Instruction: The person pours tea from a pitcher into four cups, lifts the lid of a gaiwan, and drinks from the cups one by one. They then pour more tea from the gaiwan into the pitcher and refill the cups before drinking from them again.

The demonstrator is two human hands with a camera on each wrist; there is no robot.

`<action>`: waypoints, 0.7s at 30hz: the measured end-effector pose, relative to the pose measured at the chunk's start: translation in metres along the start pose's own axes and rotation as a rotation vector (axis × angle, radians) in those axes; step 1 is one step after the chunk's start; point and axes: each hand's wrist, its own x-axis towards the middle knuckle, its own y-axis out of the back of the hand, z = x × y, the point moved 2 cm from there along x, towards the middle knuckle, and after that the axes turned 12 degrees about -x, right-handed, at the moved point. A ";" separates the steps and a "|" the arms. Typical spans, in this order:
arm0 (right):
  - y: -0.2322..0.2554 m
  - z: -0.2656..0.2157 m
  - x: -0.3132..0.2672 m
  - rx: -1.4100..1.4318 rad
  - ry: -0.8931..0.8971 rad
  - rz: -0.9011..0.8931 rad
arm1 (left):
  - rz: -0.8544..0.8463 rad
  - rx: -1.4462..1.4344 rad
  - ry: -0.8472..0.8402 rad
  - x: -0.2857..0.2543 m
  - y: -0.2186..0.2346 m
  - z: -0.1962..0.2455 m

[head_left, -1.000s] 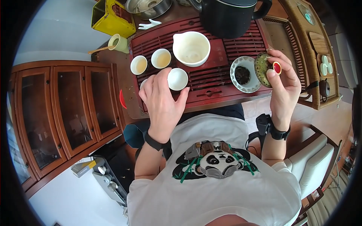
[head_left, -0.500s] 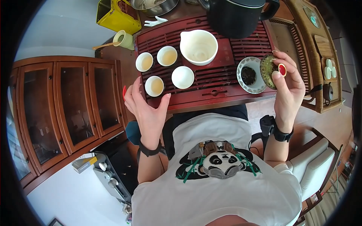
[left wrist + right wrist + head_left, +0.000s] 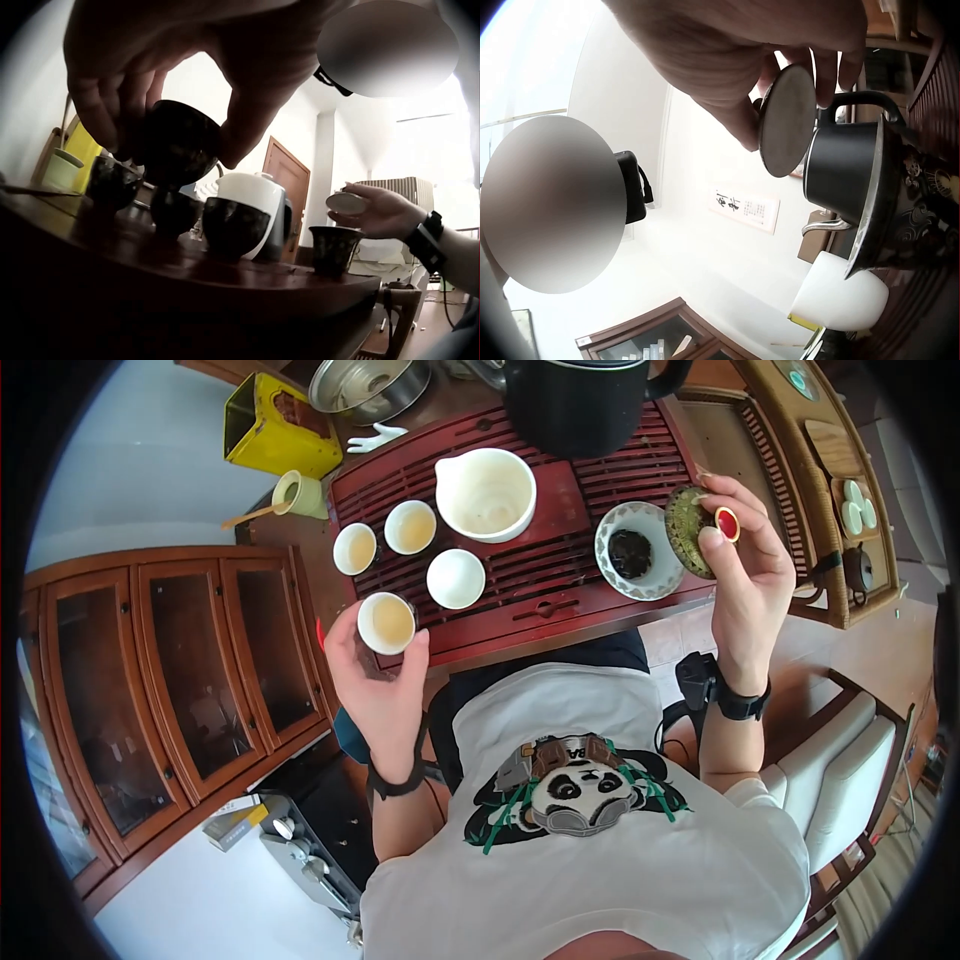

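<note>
My left hand grips a small teacup of pale tea between thumb and fingers, over the near left corner of the tea tray. In the left wrist view the cup's dark outside is raised above the other cups. My right hand pinches the red-centred knob of a green patterned lid, tilted on edge beside the gaiwan bowl. Dark wet tea leaves lie in that bowl. The lid's pale underside faces the right wrist camera.
Two teacups with tea and a third, white inside, stand on the tray. Behind them is a white pouring pitcher. A black kettle stands at the back, with a yellow tin and a metal bowl at back left.
My left hand moved from over the front cups to the left one, took hold of it and drew it up toward me. My right hand keeps the lid beside the gaiwan bowl.
</note>
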 end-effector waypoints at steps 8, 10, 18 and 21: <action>0.004 -0.002 0.002 0.000 0.028 0.026 | -0.289 -0.356 0.054 -0.008 -0.062 0.031; 0.005 -0.003 0.002 0.007 0.032 0.021 | -0.367 -0.350 -0.037 -0.004 -0.080 0.034; 0.010 -0.008 0.002 -0.003 0.057 0.038 | -0.464 -0.162 -0.011 0.016 -0.119 0.046; 0.011 -0.009 0.002 -0.006 0.063 0.040 | -0.471 0.094 -0.270 0.023 -0.128 0.062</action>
